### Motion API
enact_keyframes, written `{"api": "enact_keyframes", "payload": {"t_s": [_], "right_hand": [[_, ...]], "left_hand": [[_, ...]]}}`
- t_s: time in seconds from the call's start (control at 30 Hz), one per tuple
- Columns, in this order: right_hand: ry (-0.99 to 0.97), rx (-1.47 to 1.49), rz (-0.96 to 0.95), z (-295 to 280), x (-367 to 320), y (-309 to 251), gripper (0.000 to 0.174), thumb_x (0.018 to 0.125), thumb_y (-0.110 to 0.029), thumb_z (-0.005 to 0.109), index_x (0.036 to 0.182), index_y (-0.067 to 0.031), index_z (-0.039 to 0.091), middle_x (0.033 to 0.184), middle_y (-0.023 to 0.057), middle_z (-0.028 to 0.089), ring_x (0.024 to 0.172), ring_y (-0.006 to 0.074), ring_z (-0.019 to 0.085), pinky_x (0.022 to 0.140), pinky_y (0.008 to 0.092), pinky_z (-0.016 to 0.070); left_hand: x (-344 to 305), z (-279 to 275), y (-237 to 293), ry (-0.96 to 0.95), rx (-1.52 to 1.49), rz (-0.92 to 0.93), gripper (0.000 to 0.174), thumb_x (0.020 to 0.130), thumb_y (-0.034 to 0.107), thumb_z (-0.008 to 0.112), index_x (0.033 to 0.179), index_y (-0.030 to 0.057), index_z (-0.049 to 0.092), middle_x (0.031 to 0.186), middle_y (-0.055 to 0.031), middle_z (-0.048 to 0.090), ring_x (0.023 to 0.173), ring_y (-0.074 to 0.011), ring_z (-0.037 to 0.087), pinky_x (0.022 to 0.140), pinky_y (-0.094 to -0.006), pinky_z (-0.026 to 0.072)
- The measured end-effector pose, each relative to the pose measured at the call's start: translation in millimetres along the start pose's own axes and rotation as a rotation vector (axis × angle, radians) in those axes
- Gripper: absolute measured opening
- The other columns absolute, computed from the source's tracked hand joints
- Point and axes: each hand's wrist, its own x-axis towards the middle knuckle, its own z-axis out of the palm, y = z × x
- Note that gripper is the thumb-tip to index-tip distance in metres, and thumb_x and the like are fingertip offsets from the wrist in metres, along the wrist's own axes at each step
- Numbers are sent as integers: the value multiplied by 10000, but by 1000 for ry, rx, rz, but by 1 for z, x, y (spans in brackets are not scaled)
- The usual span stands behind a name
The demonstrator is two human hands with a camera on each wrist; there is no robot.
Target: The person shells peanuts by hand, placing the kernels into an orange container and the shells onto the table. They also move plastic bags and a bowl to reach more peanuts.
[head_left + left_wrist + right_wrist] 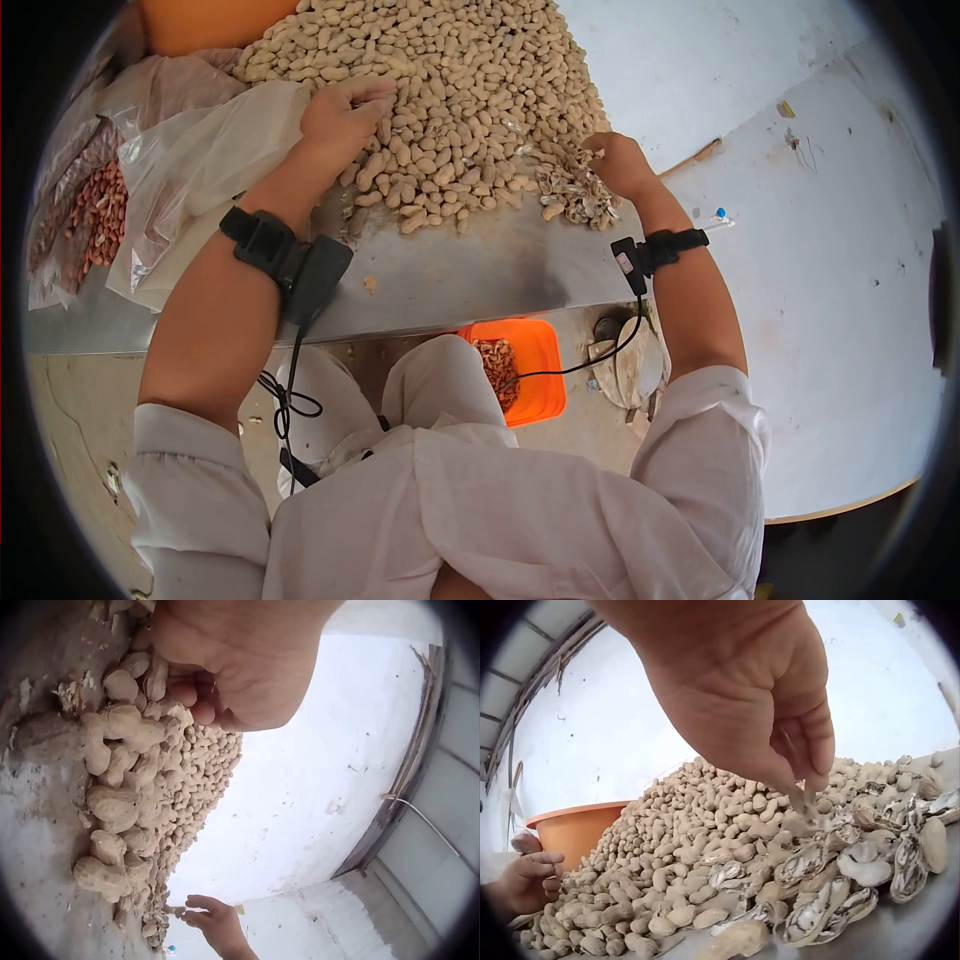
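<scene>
Right wrist: your right hand (742, 705) pinches a beige peanut shell (802, 804); leftward release could litter tan unshelled peanuts (697, 821). Left hand's (532, 881) hold: can't tell.

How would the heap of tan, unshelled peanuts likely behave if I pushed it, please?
The heap of tan, unshelled peanuts would probably slump and spread, since they lie loose. Rounded ones along its edge might roll or slide on the flat grey metal tabletop. The split, tan peanut shells look thin, so hard pressure may crack intact ones.
</scene>
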Motion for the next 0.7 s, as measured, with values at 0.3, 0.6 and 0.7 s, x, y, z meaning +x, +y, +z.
{"api": "enact_keyframes", "payload": {"t_s": [0.3,0.6,0.7], "right_hand": [[-198,241,-290,14,-27,-102,146,685,-65,592,820,-27,631,761,153,606,764,345,576,686,409,467],[-221,216,-238,31,-20,-103,218,647,3,571,861,-5,610,868,195,581,870,347,559,749,401,455],[-220,204,-254,34,-20,-98,237,642,12,567,874,-10,610,859,191,580,862,349,559,747,399,456]], "left_hand": [[1,-3,-5,-23,-57,3,277,826,116,559,1085,45,629,908,-24,612,756,-96,551,659,-230,444],[-1,-4,1,-27,-96,-16,270,826,111,568,1078,36,631,935,-43,638,797,-104,578,694,-235,470],[0,-3,-2,-16,-94,1,267,828,111,569,1077,36,631,932,-39,637,787,-102,576,686,-232,470]]}}
